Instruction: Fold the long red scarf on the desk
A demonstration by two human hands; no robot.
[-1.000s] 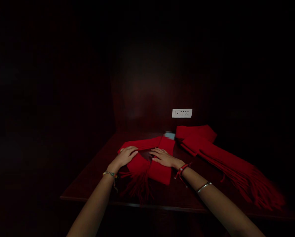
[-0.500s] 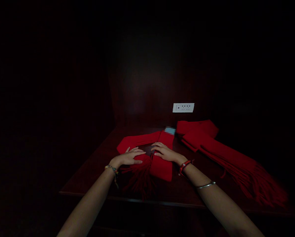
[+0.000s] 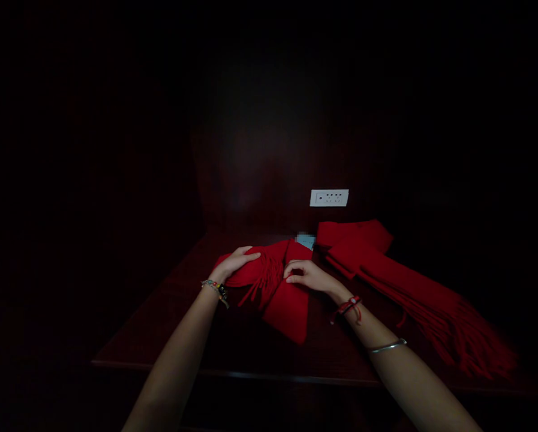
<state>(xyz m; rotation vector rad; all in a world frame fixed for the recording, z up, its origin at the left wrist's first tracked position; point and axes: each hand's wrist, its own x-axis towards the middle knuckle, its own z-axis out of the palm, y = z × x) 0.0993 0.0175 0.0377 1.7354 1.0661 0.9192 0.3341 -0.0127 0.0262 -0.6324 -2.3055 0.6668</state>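
Note:
A red fringed scarf (image 3: 289,309) lies folded on the dark wooden table, between my two hands. My left hand (image 3: 236,264) grips its folded left part, thumb on top and the other fingers partly hidden behind the cloth. My right hand (image 3: 308,276) is closed in a pinch on the scarf at the middle, beside the bunched fringe (image 3: 269,273). One flap of the scarf slants down toward the table's front edge. Right behind the scarf is a small pale blue item (image 3: 305,240), blurred out.
To the right, more red fringed scarves (image 3: 394,276) lie layered, their tassels reaching toward the front right. A white socket panel (image 3: 329,198) is set in the dark back wall. The table's front edge (image 3: 291,378) runs below my hands. The surroundings are very dark.
Both hands have gone from lying flat on the scarf to gripping it. The fringe has moved up and away from the front edge, and the flap's lower end has swung slightly left.

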